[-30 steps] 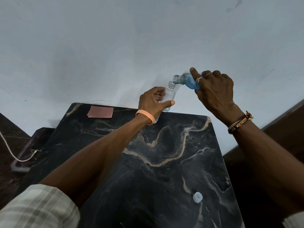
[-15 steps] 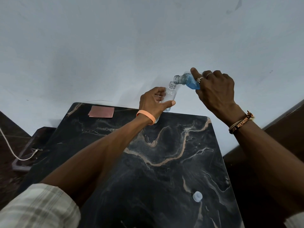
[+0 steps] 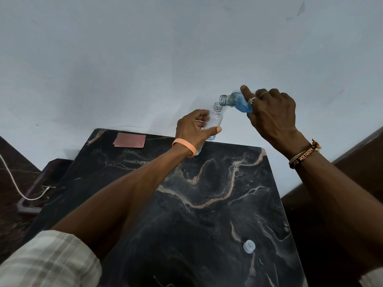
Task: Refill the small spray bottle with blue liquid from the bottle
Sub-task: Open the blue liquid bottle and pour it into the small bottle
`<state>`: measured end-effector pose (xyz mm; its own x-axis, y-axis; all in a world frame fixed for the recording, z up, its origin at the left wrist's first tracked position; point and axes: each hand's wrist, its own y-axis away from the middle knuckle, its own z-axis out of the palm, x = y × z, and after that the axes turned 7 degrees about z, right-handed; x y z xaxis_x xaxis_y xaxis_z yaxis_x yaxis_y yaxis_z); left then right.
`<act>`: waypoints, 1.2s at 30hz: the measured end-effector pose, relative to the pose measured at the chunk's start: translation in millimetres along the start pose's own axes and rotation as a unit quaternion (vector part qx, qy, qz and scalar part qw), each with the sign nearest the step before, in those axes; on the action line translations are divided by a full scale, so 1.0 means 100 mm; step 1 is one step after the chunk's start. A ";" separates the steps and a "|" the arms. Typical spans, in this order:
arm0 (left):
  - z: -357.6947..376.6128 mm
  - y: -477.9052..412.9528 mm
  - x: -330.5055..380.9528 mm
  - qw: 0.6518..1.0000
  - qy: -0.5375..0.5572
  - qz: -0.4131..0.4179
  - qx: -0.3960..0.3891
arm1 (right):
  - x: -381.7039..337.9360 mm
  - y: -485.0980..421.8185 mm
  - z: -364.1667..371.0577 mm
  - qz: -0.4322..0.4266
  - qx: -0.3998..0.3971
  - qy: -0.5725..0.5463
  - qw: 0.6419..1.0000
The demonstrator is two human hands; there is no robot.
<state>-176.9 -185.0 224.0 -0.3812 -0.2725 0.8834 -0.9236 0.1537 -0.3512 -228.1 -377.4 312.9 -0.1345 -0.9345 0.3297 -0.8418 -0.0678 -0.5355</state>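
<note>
pouring is the step in hand: the left hand [image 3: 194, 129] grips the small spray bottle [image 3: 215, 119] at the far edge of the bench [image 3: 207, 193], neck open, while the right hand [image 3: 273, 114] clamps the tilted bottle [image 3: 238, 102] of blue liquid, its mouth just over the small neck (no stream is visible). next, i judge, comes a steeper, steady tilt with the mouths aligned. no label shows on either bottle; the band [image 3: 303, 157] on the right wrist bears devanagari lettering.

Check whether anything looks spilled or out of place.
No spill shows. The blue bottle is tilted over the small spray bottle, at its open mouth. Only a loose white cap lies apart on the marble table.
</note>
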 end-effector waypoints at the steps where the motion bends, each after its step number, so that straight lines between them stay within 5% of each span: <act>1: 0.00 0.00 0.00 1.000 0.000 0.000 0.000 | 0.00 0.00 -0.01 -0.001 0.003 0.001 1.000; 36: 0.04 0.03 0.01 1.000 0.008 -0.005 0.000 | 0.01 0.01 0.00 -0.002 -0.010 0.002 1.000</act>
<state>-180.5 -188.2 222.7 -0.3721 -0.2579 0.8917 -0.9270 0.1517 -0.3429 -229.2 -378.9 312.5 -0.1333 -0.9331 0.3340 -0.8527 -0.0638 -0.5186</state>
